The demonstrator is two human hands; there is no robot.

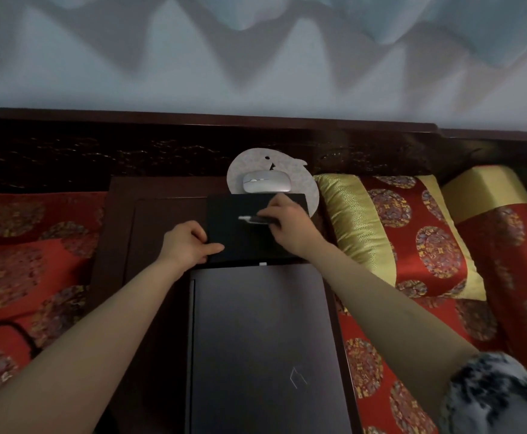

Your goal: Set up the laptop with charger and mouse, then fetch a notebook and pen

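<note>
A dark closed laptop (265,346) lies lengthwise on a small dark wooden table (149,220). Beyond it lies a black notebook (240,233). My left hand (187,245) grips the notebook's near left corner, thumb on top. My right hand (287,220) rests on the notebook's right part and holds a black pen with a silver end (253,219) flat across the cover. A white mouse (267,182) sits on a pale round dolphin-shaped mouse pad (246,164) just past the notebook. No charger is visible.
Red and gold patterned cushions (390,233) flank the table on both sides. A carved dark wooden backrest (130,151) runs behind, under a pale wall. A black cable (26,336) crosses the left cushion. A furry sleeve (493,393) shows at lower right.
</note>
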